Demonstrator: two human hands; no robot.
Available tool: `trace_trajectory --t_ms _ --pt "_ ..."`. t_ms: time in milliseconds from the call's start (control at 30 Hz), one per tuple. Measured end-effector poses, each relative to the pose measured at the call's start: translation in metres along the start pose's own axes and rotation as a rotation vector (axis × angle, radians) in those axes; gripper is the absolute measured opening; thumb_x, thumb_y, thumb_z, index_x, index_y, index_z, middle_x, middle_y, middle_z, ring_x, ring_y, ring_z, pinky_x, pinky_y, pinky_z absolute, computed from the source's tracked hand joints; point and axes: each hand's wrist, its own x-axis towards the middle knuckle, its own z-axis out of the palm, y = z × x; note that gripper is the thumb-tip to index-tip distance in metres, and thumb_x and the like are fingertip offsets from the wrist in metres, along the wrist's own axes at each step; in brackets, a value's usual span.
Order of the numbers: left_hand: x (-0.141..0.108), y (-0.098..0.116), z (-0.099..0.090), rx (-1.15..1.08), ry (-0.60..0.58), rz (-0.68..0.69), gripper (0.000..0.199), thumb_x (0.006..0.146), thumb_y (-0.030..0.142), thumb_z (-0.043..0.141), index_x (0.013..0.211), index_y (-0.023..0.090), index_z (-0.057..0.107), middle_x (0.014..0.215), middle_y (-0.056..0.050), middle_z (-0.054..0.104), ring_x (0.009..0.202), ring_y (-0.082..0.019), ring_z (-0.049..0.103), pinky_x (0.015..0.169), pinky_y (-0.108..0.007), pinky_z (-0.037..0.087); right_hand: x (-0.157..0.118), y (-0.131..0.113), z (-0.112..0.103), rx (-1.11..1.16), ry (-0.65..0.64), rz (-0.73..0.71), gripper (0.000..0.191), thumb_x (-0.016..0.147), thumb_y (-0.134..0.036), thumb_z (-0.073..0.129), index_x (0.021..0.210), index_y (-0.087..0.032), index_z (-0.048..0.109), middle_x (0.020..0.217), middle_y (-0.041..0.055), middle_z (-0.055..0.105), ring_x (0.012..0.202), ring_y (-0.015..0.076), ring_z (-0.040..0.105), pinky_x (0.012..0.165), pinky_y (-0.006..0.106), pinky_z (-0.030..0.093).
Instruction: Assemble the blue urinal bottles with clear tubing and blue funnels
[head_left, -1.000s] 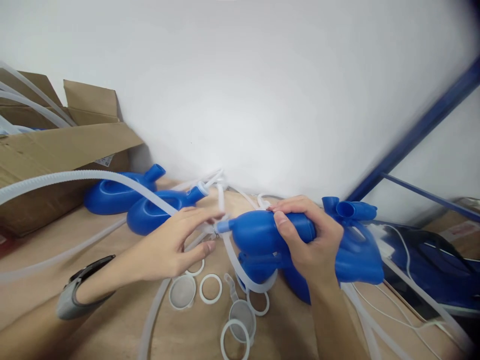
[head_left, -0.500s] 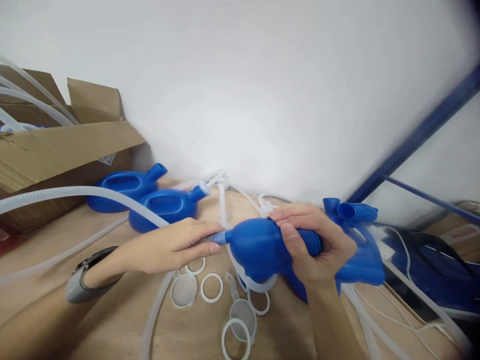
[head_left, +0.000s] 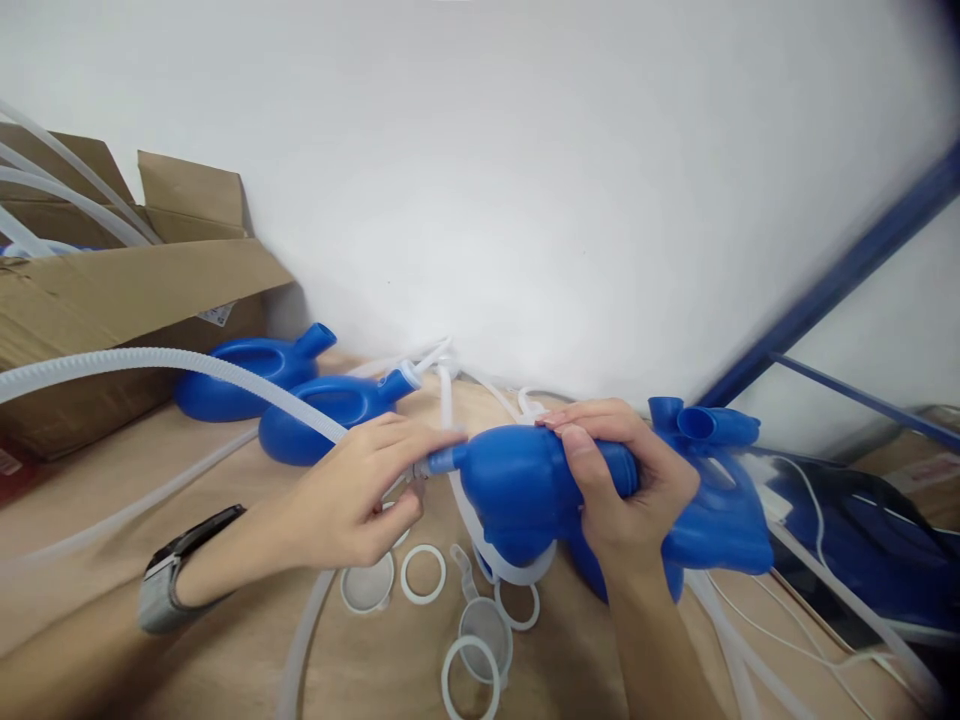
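Observation:
My right hand [head_left: 637,480] is wrapped round a blue plastic bottle [head_left: 517,490] at the centre, thumb and fingers on its neck side. A narrow blue spout points left from the bottle, with the end of a ribbed white hose [head_left: 225,375] at it. My left hand [head_left: 367,490] holds that hose end between thumb and fingers. The join itself is partly hidden by the fingers. Below the hands lie white rings [head_left: 423,574] and round mesh-like caps [head_left: 486,640] on the wooden table [head_left: 390,670].
Two blue bottles [head_left: 322,415] lie at the left beside an open cardboard box [head_left: 135,290] holding hoses. More blue bottles [head_left: 720,520] are at the right, near white cables, a dark blue bag [head_left: 885,560] and a blue metal frame [head_left: 840,280]. A white wall stands behind.
My left hand has shifted its grip on the hose end, its thumb now lower and its index finger reaching to the spout. My right hand and the bottle have moved slightly.

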Motion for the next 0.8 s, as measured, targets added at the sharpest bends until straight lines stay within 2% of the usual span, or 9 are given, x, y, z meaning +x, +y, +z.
trace_trajectory --t_ms 100,167,267,367,433,533,633,800 --pt "0.0 -0.003 0.009 0.078 0.062 -0.008 0.045 0.1 0.019 0.046 0.145 0.013 0.047 0.103 -0.009 0.076 0.084 -0.022 0.071 0.075 -0.036 0.058 -0.001 -0.002 0.002 -0.012 0.058 0.049 0.015 0.093 -0.017 0.069 0.079 -0.022 0.07 0.083 0.0006 0.076 0.078 0.02 0.073 0.078 0.037 0.059" --pt "-0.001 -0.011 0.016 0.171 0.156 0.015 0.035 0.106 0.028 0.049 0.137 0.011 0.05 0.094 -0.009 0.074 0.076 -0.021 0.07 0.066 -0.033 0.056 -0.001 -0.005 0.004 -0.008 0.104 0.093 0.015 0.093 -0.02 0.07 0.078 -0.022 0.071 0.081 0.0004 0.076 0.077 0.0203 0.073 0.078 0.037 0.059" --pt "-0.003 -0.025 0.024 0.388 0.3 0.184 0.024 0.108 0.026 0.052 0.124 0.009 0.057 0.09 -0.01 0.072 0.073 -0.021 0.068 0.064 -0.033 0.054 -0.002 -0.011 0.007 -0.007 0.165 0.234 0.018 0.093 -0.025 0.071 0.076 -0.021 0.072 0.077 0.0002 0.076 0.075 0.0199 0.073 0.076 0.034 0.058" --pt "-0.006 -0.036 0.025 0.592 0.403 0.382 0.027 0.102 0.017 0.062 0.126 0.004 0.06 0.09 -0.012 0.072 0.073 -0.022 0.067 0.065 -0.035 0.053 -0.002 -0.018 0.008 -0.001 0.18 0.386 0.021 0.092 -0.032 0.072 0.074 -0.021 0.075 0.076 0.0012 0.078 0.075 0.0206 0.074 0.074 0.033 0.059" --pt "-0.006 -0.038 0.023 0.661 0.439 0.448 0.027 0.101 0.017 0.064 0.124 0.002 0.062 0.089 -0.012 0.072 0.071 -0.022 0.066 0.064 -0.035 0.053 -0.001 -0.02 0.009 0.02 0.176 0.444 0.022 0.09 -0.034 0.074 0.073 -0.02 0.075 0.077 0.0016 0.078 0.076 0.0211 0.074 0.074 0.032 0.059" --pt "-0.002 -0.035 0.02 0.67 0.444 0.405 0.022 0.107 0.025 0.054 0.113 0.006 0.064 0.077 -0.007 0.066 0.063 -0.018 0.062 0.058 -0.032 0.048 -0.002 -0.02 0.011 0.059 0.164 0.472 0.023 0.088 -0.034 0.074 0.07 -0.02 0.071 0.075 0.0006 0.077 0.073 0.0206 0.073 0.072 0.032 0.058" --pt "0.002 -0.028 0.017 0.606 0.404 0.343 0.027 0.112 0.028 0.042 0.105 0.01 0.06 0.067 -0.001 0.058 0.055 -0.015 0.055 0.049 -0.029 0.04 -0.003 -0.016 0.013 0.043 0.138 0.427 0.022 0.087 -0.03 0.073 0.068 -0.021 0.068 0.071 -0.0013 0.074 0.07 0.019 0.071 0.069 0.031 0.056" --pt "-0.001 -0.016 0.015 0.409 0.296 0.211 0.026 0.113 0.027 0.032 0.105 0.015 0.054 0.068 0.0 0.059 0.053 -0.015 0.053 0.049 -0.028 0.04 -0.004 -0.015 0.014 0.027 0.114 0.292 0.02 0.087 -0.023 0.07 0.068 -0.022 0.066 0.069 -0.0021 0.073 0.069 0.0183 0.07 0.069 0.032 0.057"
